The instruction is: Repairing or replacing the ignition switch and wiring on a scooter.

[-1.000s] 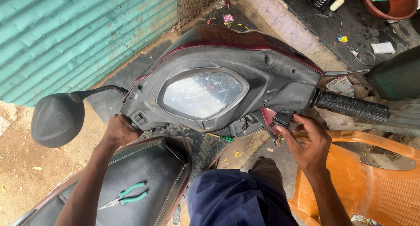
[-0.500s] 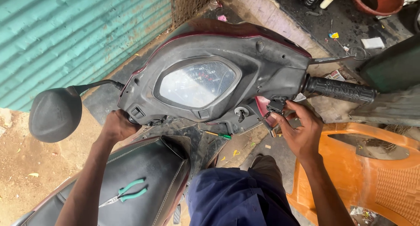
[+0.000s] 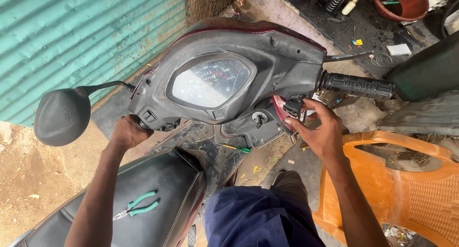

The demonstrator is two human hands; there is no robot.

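Soft, even daylight fills the scene with only faint shadows, a pale sheen glazes the speedometer glass [image 3: 210,82], focus is sharp throughout, and straight lines bow slightly toward the far left and right edges.

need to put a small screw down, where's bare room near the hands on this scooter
The black scooter seat is bare ahead of the green-handled pliers, toward the left hand. The orange plastic chair beside the right hand has open surface too. It is crowded under the grey handlebar cover, where the right hand works at a black switch part, and the footwell is littered.
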